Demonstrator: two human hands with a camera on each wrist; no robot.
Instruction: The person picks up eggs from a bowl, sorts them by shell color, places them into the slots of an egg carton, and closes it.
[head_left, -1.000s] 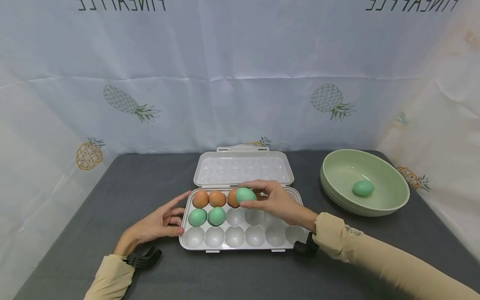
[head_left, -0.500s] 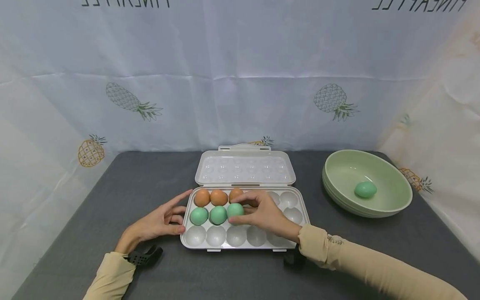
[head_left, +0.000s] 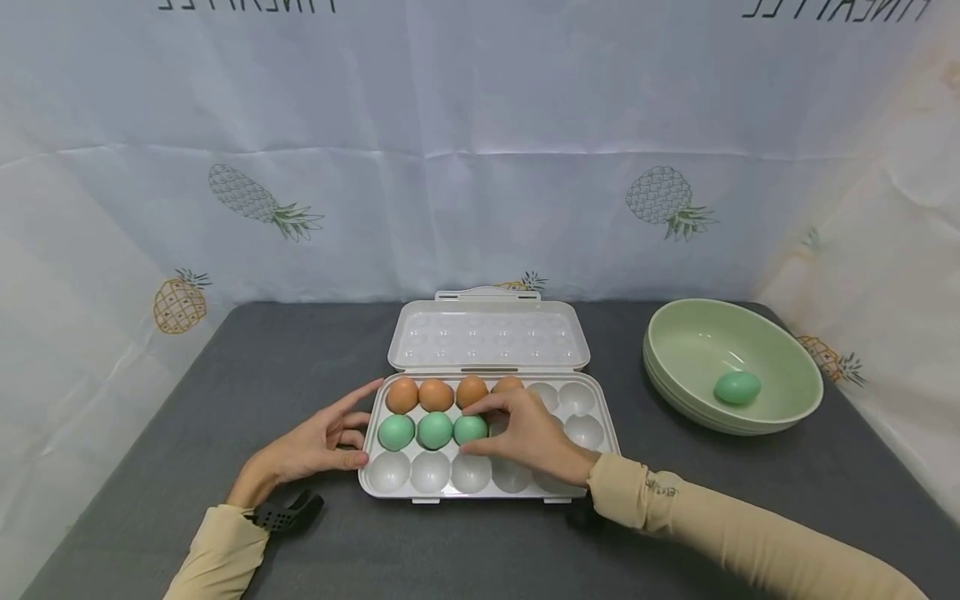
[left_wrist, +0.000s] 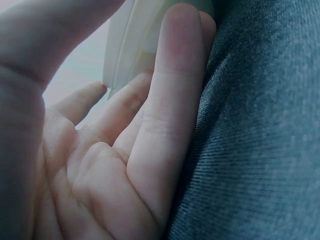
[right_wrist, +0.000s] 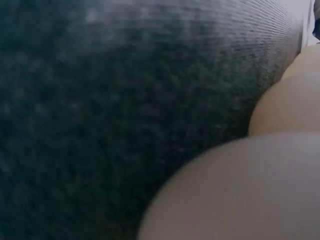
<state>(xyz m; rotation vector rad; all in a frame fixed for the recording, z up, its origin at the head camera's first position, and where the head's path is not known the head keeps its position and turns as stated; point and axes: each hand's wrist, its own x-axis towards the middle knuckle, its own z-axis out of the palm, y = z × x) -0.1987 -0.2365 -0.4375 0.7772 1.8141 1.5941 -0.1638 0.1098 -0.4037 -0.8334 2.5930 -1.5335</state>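
A white plastic egg carton (head_left: 420, 492) lies with its lid (head_left: 489, 335) folded back. Several brown eggs (head_left: 436, 396) fill the left part of its back row. In the middle row sit two green eggs (head_left: 434, 431), and beside them a third green egg (head_left: 468, 429) is pinched at its hollow between the thumb and index finger of my right hand (head_left: 521, 433). My left hand (head_left: 315, 446) rests relaxed at the carton's left edge, thumb and index fingertip against it. In the left wrist view its fingers (left_wrist: 167, 100) lie by the carton's pale side (left_wrist: 117, 50).
At the right stands a stack of light green bowls (head_left: 682, 342), with one green egg (head_left: 738, 387) in the top one. Dark grey cloth (head_left: 322, 350) covers the table. A pineapple-print curtain (head_left: 480, 225) hangs behind. The right wrist view shows the carton's rounded cup undersides (right_wrist: 240, 195).
My right hand has brought the third green egg from above the back row down into the middle row. The egg in the bowl has rolled slightly. My left hand stays put.
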